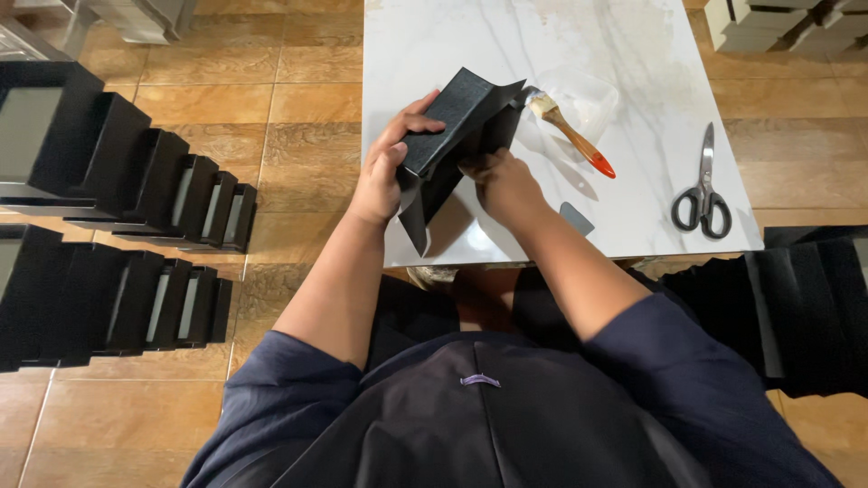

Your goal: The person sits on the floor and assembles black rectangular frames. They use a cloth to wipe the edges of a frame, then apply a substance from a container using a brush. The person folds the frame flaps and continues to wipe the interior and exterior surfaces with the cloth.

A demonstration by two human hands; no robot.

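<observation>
Black card, matte and faintly textured, is what I have between my hands: a folded black card piece [457, 136], held up over the near edge of the white marble table [425, 45], just in front of my lap. My left hand [384, 167] wraps its outer panel, fingers curled over the top face and thumb behind, gripping rather than pinching. My right hand [502, 181] is tucked against the inner fold, fingers bent and pressing into the crease; whether they close on an edge I cannot tell, since the card hides the tips. I judge it light and fairly stiff, likely to hold its folds but crease or dent if squeezed mid-panel, so the folded edges and corners seem the safest places to grip. Just beyond it a brush [571, 136] with a pale wooden handle and red tip lies leaning into a clear plastic tub [588, 95]. Farther right, scissors [703, 185] rest flat, well apart. Rows of finished black boxes [117, 172] stand on the tiled floor to my left.
</observation>
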